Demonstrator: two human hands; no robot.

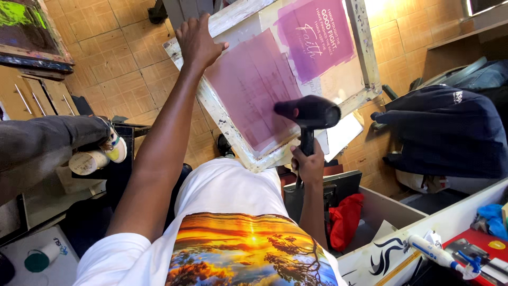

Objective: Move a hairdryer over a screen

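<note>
Above the person's lap, a wooden screen-printing frame point(275, 79) stands tilted up, its purple mesh facing them. At the frame's far left corner the left hand point(197, 41) lies flat and grips it, steadying it. Nearer, the right hand point(308, 163) is wrapped tight around a black hair dryer point(309, 114), its nozzle aimed left across the mesh.

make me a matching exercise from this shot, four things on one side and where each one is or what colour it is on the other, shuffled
Things:
1. left hand
2. right hand
3. hair dryer
4. red cloth

Descriptions:
A. black, nozzle pointed at the pink mesh of the screen frame
B. lying in the open box at lower right
C. gripping the top corner of the wooden frame
D. wrapped around a black handle, below the frame's lower edge

Pairs: 1-C, 2-D, 3-A, 4-B
</note>
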